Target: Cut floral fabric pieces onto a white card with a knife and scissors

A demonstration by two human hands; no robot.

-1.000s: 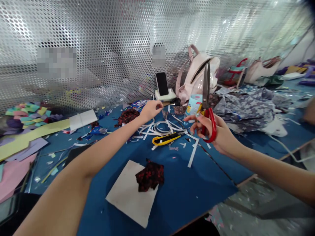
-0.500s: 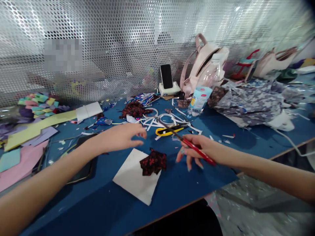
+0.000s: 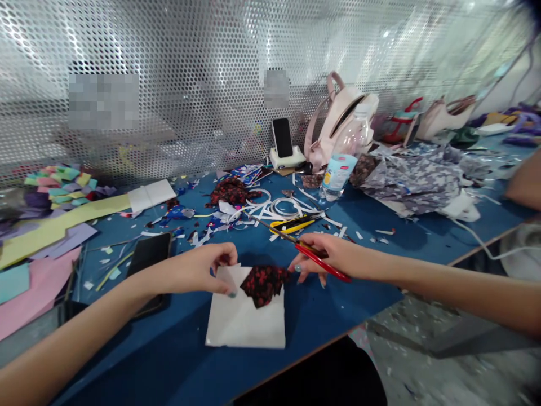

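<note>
My left hand (image 3: 207,270) pinches the upper left corner of a white square of paper (image 3: 245,330), thumb on top and fingers curled behind. On the paper's upper right part lies a crumpled scrap of black and red patterned fabric (image 3: 262,286). My right hand (image 3: 325,256) is closed round red-handled scissors (image 3: 323,263), whose dark blades point up and left over the table. Its fingertips are at the fabric's right edge; whether they grip it I cannot tell. A yellow box cutter (image 3: 291,225) lies just beyond the blades.
White strips and coils (image 3: 285,208), fabric scraps and paper bits litter the blue table. A bottle (image 3: 338,169), backpack (image 3: 338,121) and propped phone (image 3: 282,137) stand behind. Another phone (image 3: 150,254) lies beside my left forearm. Grey patterned fabric (image 3: 406,175) is piled right; another person's arm (image 3: 526,180) shows there.
My left hand has come down onto the white paper and taken its corner. The paper has turned squarer to me. My right hand, with the scissors, has moved left to the fabric scrap.
</note>
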